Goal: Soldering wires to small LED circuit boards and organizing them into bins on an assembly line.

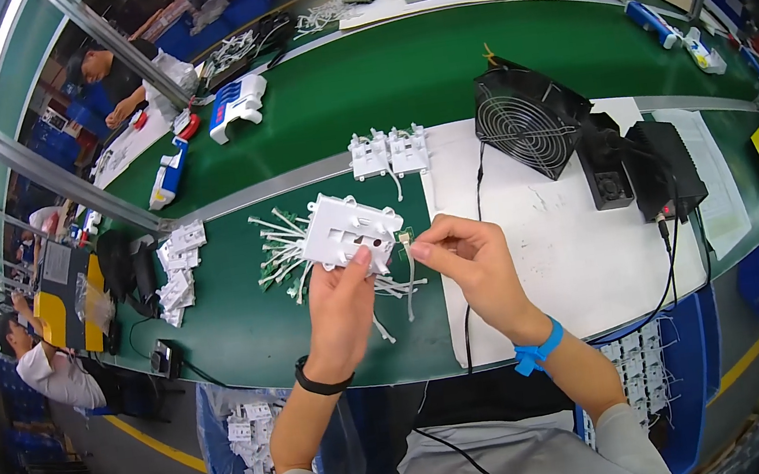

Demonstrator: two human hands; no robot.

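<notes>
Above a green work mat at a factory bench, a worker's left hand [343, 307] grips a white plastic housing [350, 229] by its lower edge, thumb pressed on its face and fingers curled shut behind it, tilting it toward the right hand. The right hand [471, 258], wearing a blue wrist strap [536, 351], pinches a small green circuit board [405, 236] between thumb and forefinger, held right against the housing's right edge; the other fingers are loosely folded. The left wrist carries a black band [320, 381].

Just beyond and to the left of the left hand lies a scattered pile of white wired parts [282, 250], some trailing under the housing. Farther ahead of both hands, two more white housings [389, 151] sit side by side at the mat's far edge. Under and to the right of the right hand spreads a white sheet [573, 250], with a black fan [529, 119] standing at its far corner and a black box [665, 166] beside that. Well to the left of the left hand, a stack of white pieces [178, 271] rests on the mat. Other people work at a second green bench [434, 67] farther off.
</notes>
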